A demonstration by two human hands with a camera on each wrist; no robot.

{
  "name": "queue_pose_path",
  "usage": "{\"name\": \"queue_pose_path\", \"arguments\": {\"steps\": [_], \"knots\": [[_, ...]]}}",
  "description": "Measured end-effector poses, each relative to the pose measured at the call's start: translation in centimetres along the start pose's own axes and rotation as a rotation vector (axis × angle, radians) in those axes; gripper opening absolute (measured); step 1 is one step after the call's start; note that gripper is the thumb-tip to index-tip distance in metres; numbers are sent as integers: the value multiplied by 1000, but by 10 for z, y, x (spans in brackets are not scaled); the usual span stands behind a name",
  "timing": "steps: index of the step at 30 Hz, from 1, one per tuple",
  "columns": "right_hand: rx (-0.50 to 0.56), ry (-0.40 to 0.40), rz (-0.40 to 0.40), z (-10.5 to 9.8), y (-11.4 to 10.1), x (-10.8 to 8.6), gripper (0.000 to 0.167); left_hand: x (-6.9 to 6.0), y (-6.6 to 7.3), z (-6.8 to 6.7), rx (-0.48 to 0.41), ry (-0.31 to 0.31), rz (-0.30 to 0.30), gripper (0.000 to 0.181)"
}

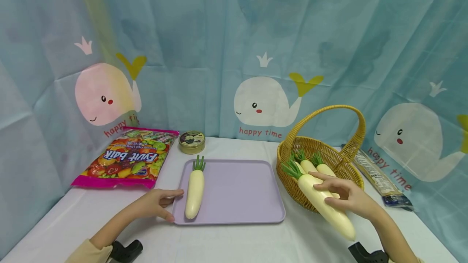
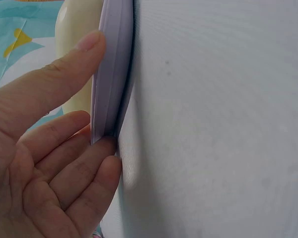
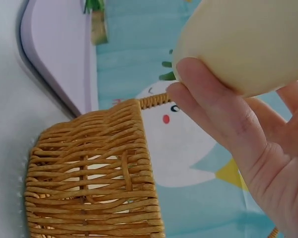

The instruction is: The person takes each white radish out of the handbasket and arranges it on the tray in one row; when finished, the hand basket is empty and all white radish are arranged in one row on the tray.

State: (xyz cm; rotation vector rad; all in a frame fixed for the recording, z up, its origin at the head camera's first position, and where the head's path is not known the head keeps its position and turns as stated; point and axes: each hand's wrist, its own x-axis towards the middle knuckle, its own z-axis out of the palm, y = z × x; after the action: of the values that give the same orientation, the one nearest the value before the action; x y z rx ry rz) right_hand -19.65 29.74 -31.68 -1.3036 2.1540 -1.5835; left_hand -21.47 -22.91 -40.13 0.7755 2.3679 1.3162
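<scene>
A white radish (image 1: 326, 206) with green leaf stubs is gripped by my right hand (image 1: 347, 194), tilted over the front of the wicker basket (image 1: 300, 188). In the right wrist view, fingers and thumb lie round the radish's pale body (image 3: 248, 44). More white radishes (image 1: 325, 169) rest inside the basket. My left hand (image 1: 155, 204) holds the left front corner of a lilac tray (image 1: 237, 192). Its thumb touches the tray's rim (image 2: 111, 74) in the left wrist view, the other fingers against the edge. One radish (image 1: 195, 194) lies lengthwise on the tray's left side.
A fruit candy bag (image 1: 128, 157) lies at the back left, beside a round gold tin (image 1: 191, 142) behind the tray. Right of the basket is a long, narrow packet (image 1: 380, 177). A whale-printed curtain (image 1: 219, 52) hangs behind the white table (image 1: 219, 242).
</scene>
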Motion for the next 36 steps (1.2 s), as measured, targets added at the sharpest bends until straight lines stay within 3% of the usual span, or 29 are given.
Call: {"name": "queue_pose_path", "arguments": {"steps": [7,12,20,28,32,36], "knots": [[-8,-45,-82,6,3,3,43,-1,-5,2,-5,-1,32,79],[-42,-66,-138,12,7,11,45,0,-4,4,-12,-16,20,79],[-77,14,-1,18,6,29,35,2,1,0,-26,-6,3,78],[1,117,188,30,16,41,29,0,1,1,-20,-8,-5,77],[24,113,268,36,22,45,32,0,1,-1,-29,-15,8,77],[10,111,286,42,26,50,33,0,0,-2,-44,-23,12,77]]}}
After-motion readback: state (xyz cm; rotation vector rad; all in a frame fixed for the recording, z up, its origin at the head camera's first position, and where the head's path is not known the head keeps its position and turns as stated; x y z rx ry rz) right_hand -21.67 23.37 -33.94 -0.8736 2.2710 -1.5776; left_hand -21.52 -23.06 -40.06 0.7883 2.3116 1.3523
